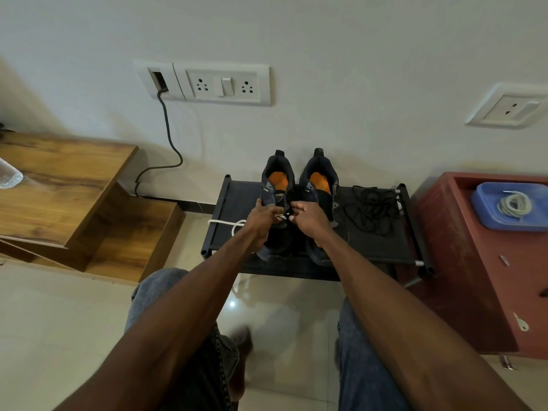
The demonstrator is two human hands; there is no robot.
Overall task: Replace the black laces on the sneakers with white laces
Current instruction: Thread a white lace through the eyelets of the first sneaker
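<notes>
Two dark sneakers with orange insoles stand side by side on a low black rack (382, 247), heels toward the wall. My left hand (262, 221) grips the left sneaker (277, 185) at its lacing area and pinches a white lace (226, 223), which trails in a loop off to the left. My right hand (310, 216) has curled fingers at the same eyelets, pinching the lace tip. The right sneaker (320, 179) sits behind my right hand. A heap of black laces (370, 210) lies on the rack to the right.
A blue tray (486, 216) holding a coiled white lace (514, 204) rests on a red cabinet (480, 277) at right. A wooden stepped unit (74, 191) stands at left. A cable (169, 134) hangs from wall sockets. My knees in jeans are below, over tiled floor.
</notes>
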